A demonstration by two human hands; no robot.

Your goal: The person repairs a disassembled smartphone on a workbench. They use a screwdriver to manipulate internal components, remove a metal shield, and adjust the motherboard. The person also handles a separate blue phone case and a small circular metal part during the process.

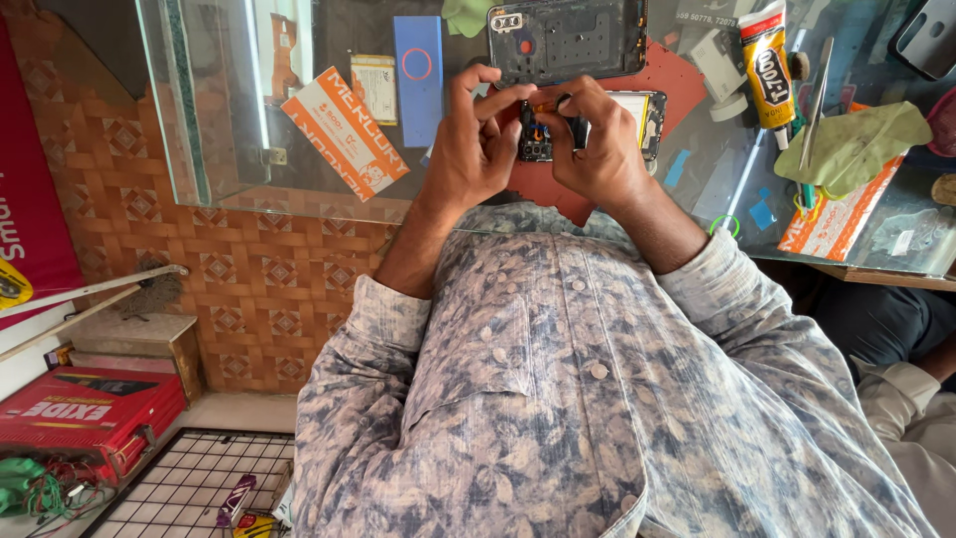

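Observation:
An opened phone point(637, 118) with its inner parts bared lies on a red mat point(687, 80) on the glass counter. Both hands work at its near end. My left hand point(476, 139) pinches at the phone's edge with thumb and forefinger. My right hand point(595, 139) presses down on the phone's body, fingers curled over it. The phone's dark back cover point(568, 38) lies just beyond the hands. Whether a small tool sits between the fingers is hidden.
A yellow glue tube point(768, 62), metal tweezers point(817, 100), a green cloth point(856, 144), an orange card point(344, 130) and a blue box point(417, 75) lie on the glass counter point(219, 149). A red box point(85, 413) and a wire rack point(189, 483) sit on the floor. Another person's sleeve point(911, 399) is at right.

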